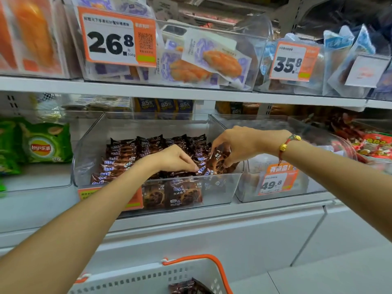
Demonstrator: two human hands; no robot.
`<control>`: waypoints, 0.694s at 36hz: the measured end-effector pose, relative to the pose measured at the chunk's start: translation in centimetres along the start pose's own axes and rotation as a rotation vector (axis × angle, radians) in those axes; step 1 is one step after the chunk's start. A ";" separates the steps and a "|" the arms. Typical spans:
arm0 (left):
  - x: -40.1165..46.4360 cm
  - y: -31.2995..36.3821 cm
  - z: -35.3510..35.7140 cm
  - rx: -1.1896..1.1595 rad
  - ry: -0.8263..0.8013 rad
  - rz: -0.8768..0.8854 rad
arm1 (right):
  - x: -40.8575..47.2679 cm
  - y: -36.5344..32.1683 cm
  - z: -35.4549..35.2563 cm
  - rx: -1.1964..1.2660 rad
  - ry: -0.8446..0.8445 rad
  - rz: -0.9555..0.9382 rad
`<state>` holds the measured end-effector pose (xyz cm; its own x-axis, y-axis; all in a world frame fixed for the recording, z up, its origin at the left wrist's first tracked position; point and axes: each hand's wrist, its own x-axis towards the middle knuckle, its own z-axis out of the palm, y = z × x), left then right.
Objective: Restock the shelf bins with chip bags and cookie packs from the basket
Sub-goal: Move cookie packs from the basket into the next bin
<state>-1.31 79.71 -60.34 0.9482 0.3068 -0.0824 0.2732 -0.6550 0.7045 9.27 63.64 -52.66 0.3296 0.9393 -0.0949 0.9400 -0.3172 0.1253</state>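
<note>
Reaching into a clear shelf bin (pixel 220 187) on a white store shelf (pixel 191 217), the right hand (pixel 237 143) pinches a brown cookie pack (pixel 219 160) at the bin's right end. The left hand (pixel 171 159) rests relaxed fingertips on packed rows; a white basket (pixel 148 279) sits below.

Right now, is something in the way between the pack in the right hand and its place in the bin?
Nothing visible blocks it. The right hand holds the cookie pack already inside the clear bin, at the right end of the rows.
</note>
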 end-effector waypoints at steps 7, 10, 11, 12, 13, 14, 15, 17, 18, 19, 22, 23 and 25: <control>-0.3 0.6 -0.4 0.067 -0.018 -0.062 | -0.3 0.1 -0.1 0.125 0.042 0.004; -0.3 0.6 -0.4 0.059 -0.027 -0.086 | -0.5 0.2 1.1 0.057 0.051 0.021; -0.3 0.7 -0.3 0.054 -0.020 -0.088 | -0.5 0.1 1.4 0.012 0.038 0.021; -0.2 0.7 -0.2 0.052 -0.012 -0.086 | -0.4 -0.1 1.7 -0.042 0.024 0.015; -0.2 0.7 -0.1 0.049 -0.005 -0.086 | -0.3 -0.2 1.9 -0.096 -0.003 0.019; -0.2 0.8 0.0 0.049 0.000 -0.085 | -0.1 -0.1 1.9 -0.145 -0.032 0.026; -0.2 0.8 0.1 0.056 0.003 -0.079 | 0.1 -0.2 1.7 -0.174 -0.065 0.036; -0.2 0.9 0.3 0.086 0.012 -0.062 | 0.5 -0.1 1.1 -0.134 -0.155 0.060; -0.4 1.1 0.4 0.098 0.025 -0.042 | 0.6 0.0 0.7 -0.078 -0.185 0.061; -0.5 1.3 0.5 0.081 0.039 -0.017 | 0.6 0.0 0.3 -0.036 -0.183 0.058; -1.1 2.2 0.4 0.070 -0.004 0.020 | 0.9 -0.1 -0.5 -0.025 -0.148 0.028; -1.3 2.6 0.3 0.079 -0.041 0.019 | 1.1 -0.3 -0.7 -0.039 -0.157 0.020; -1.3 3.1 0.1 0.110 -0.099 0.007 | 1.4 -1.0 -1.2 -0.061 -0.255 0.014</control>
<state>-1.69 77.20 -58.07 0.9601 0.2357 -0.1506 0.2772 -0.7300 0.6247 8.73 65.40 -51.76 0.3608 0.8694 -0.3377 0.9310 -0.3139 0.1865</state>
